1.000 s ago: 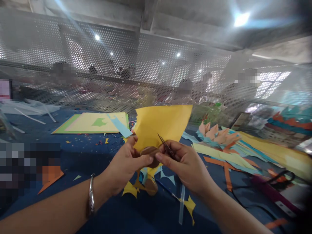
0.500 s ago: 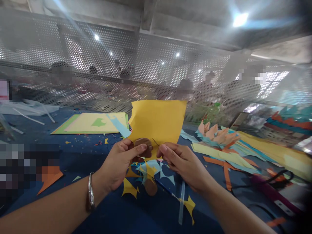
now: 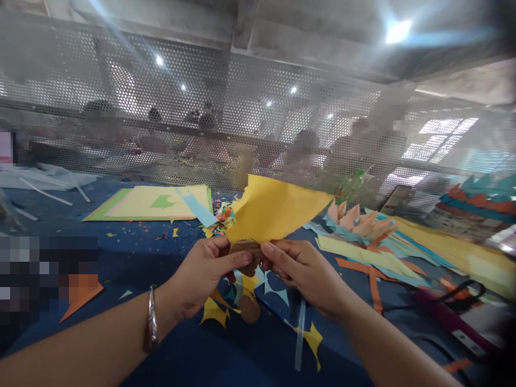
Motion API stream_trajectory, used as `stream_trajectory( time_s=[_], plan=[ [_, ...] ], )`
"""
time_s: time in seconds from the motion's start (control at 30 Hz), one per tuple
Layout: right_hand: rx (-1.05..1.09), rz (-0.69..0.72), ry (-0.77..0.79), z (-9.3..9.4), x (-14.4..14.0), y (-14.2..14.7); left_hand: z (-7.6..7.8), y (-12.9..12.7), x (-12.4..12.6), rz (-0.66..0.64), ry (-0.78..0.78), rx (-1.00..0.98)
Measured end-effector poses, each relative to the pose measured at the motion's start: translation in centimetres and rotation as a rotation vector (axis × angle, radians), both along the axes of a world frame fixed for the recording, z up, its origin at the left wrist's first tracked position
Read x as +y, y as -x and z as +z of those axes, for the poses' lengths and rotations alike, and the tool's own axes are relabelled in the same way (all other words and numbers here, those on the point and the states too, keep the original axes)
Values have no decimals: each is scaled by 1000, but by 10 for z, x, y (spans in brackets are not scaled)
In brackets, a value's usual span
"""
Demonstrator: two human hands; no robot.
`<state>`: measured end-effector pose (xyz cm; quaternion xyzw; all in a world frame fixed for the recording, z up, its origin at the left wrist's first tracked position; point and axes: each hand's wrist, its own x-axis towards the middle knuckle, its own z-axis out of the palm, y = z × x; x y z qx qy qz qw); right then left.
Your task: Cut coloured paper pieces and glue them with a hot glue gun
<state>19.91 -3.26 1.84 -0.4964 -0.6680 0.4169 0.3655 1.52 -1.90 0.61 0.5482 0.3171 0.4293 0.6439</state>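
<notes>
My left hand (image 3: 209, 269) pinches a brown wood-look disc (image 3: 245, 248) against a sheet of yellow paper (image 3: 278, 209). The sheet stands up from my fingers, its left edge cut ragged and its right corner tilted outward. My right hand (image 3: 302, 263) is closed at the disc's right edge, with a thin dark pointed sliver at its fingertips; its kind is too small to tell. Below my hands lie another brown disc (image 3: 250, 309), yellow paper scraps (image 3: 214, 313), a light-blue cut-out scrap (image 3: 277, 290) and a clear strip (image 3: 300, 336).
Stacked coloured sheets (image 3: 133, 201) lie at the left, beside a heap of small paper bits (image 3: 226, 212). Right of centre are a peach folded-paper flower (image 3: 358, 220) and paper strips (image 3: 371, 258). A purple power strip (image 3: 451, 317) with black cords lies at the right. A perforated screen (image 3: 258, 107) stands behind.
The yellow sheet has turned and tilted to the right, uncovering the heap of paper bits. My right fingertips have come in against the disc, and the disc has moved slightly right.
</notes>
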Motion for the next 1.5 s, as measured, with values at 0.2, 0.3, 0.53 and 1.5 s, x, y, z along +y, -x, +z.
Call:
stream_trajectory(
  time_s=[0.2, 0.3, 0.53, 1.5],
  plan=[
    [-39, 9, -47, -1, 2, -2, 0, 1, 1, -4, -35, 27],
    [-50, 7, -58, -2, 2, -3, 1, 3, 1, -7, -68, 40],
    [-107, 1, -82, -1, 1, -4, 6, 2, 0, 29, -107, 72],
    [-314, 68, -229, 5, 2, -8, 4, 8, 6, -59, -103, 238]
  ],
)
